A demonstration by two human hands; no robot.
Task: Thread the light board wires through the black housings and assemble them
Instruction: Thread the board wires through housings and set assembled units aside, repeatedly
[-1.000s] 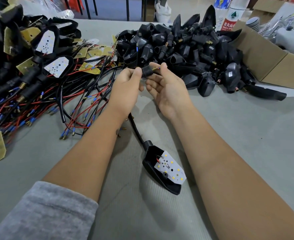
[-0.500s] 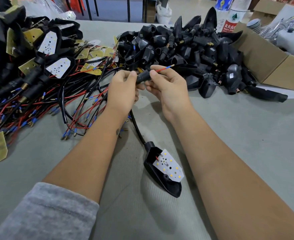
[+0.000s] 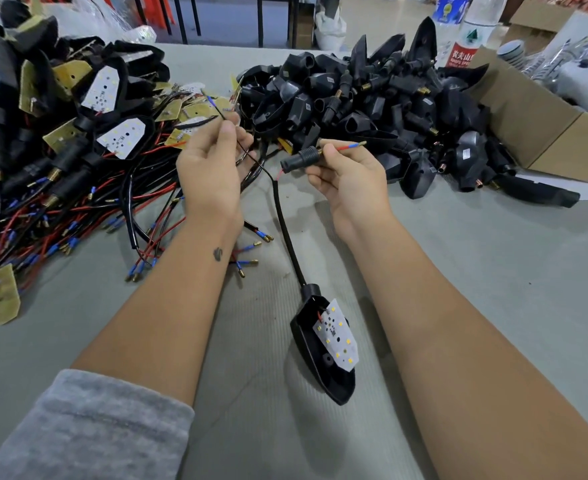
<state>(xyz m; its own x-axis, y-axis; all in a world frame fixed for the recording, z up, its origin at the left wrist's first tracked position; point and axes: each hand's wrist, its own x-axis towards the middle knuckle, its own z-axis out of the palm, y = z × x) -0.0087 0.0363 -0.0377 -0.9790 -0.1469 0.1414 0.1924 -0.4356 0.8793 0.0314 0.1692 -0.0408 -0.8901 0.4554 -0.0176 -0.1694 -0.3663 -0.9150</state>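
Black plastic dominates: a heap of empty housings lies at the far right of the worktop, and a tangle of finished units, boards seated and red and black leads trailing, fills the left. The unit in hand is partway done, by my reading. Its light board lies tilted in an open housing between the forearms, and a sleeved cable runs from it up to the hands. The right hand pinches the red wire, which already passes through a small black collar with a brass end. The left hand pinches the black wire, which stands outside the collar and seemingly has yet to go through. After that the collar would need sliding down to the housing, the board pressing home, and the empty heap working through. The only writing is on a bottle at the far edge: a red label with a green tree and Chinese characters, too small to read surely.
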